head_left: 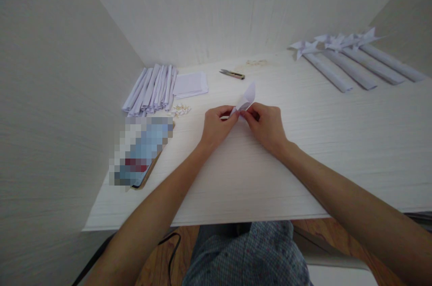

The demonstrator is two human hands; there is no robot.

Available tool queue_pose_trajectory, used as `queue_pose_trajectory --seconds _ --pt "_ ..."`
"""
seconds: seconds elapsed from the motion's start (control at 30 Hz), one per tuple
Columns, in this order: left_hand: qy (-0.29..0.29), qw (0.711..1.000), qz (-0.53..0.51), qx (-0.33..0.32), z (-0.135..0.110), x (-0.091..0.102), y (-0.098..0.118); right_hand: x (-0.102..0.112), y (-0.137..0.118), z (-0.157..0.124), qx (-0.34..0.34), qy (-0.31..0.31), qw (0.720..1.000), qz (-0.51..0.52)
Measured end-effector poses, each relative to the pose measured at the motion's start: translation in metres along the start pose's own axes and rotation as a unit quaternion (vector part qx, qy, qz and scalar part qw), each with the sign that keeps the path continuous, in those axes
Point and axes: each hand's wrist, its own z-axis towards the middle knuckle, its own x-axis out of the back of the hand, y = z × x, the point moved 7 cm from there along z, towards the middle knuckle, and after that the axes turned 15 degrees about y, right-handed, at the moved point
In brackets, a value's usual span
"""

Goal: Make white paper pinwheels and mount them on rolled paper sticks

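Note:
A small folded piece of white paper [247,98] is held just above the white table [330,151] near its middle. My left hand [217,124] pinches its left end with thumb and fingers closed. My right hand [265,126] pinches the same piece from the right, fingers curled. One pointed flap of the paper sticks up and away from me. Both hands meet at the fold.
Rolled white paper tubes [151,88] lie at the back left beside a stack of flat sheets [191,84] and several small pins [180,110]. A small cutter [232,73] lies at the back. Finished paper pinwheels on tubes [351,58] lie at the back right. A phone [141,153] lies left.

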Motion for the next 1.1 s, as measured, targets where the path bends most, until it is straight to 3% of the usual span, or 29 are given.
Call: queue_pose_trajectory --seconds 0.23,0.43,1.1 --pt "-0.027 1.000 -0.010 -0.012 0.001 -0.003 0.000 -0.001 0.000 0.000 0.004 0.000 1.000 -0.007" --pt "-0.046 0.998 -0.030 0.015 0.001 -0.006 -0.005 -0.001 0.000 0.000 -0.001 -0.003 1.000 -0.011" --pt "-0.032 0.999 -0.026 0.033 0.002 -0.005 -0.011 0.000 0.001 0.000 0.001 0.005 1.000 -0.024"
